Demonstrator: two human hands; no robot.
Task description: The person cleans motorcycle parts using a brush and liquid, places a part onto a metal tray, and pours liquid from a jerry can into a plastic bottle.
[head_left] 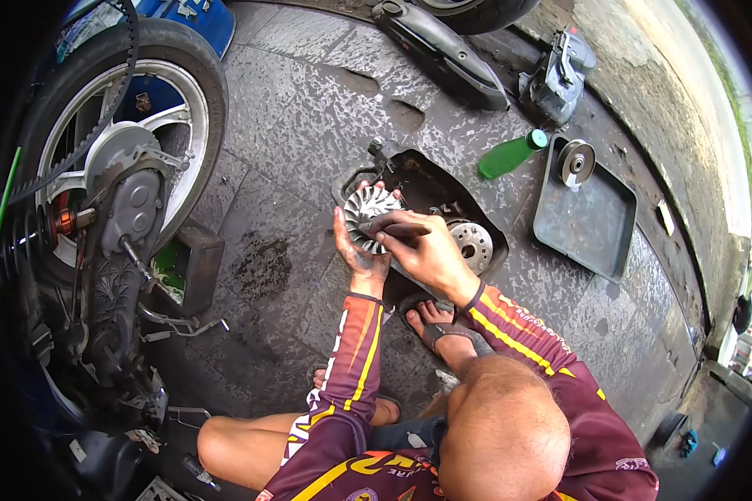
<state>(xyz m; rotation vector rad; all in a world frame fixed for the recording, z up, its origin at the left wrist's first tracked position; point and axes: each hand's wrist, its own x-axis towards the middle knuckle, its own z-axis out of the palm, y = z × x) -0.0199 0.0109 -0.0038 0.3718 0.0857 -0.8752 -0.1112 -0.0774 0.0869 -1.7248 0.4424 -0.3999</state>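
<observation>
A silver finned disc (369, 210) rests in my left hand (358, 250), whose fingers curl round its rim. My right hand (430, 255) is closed on a dark brush-like tool (397, 224), held against the disc's right side; its working end is hard to make out. Both hands are over a dark, oily cover used as a tray (480, 213). Inside this, to the right of my right hand, lies a round metal plate with holes (472, 246), with small metal parts just behind it.
A motorcycle wheel (213, 117) and engine case (134, 209) stand at the left. To the right are a green bottle (510, 156) and a grey tray (589, 221) holding a pulley (576, 161). A long black part (443, 54) lies at the back.
</observation>
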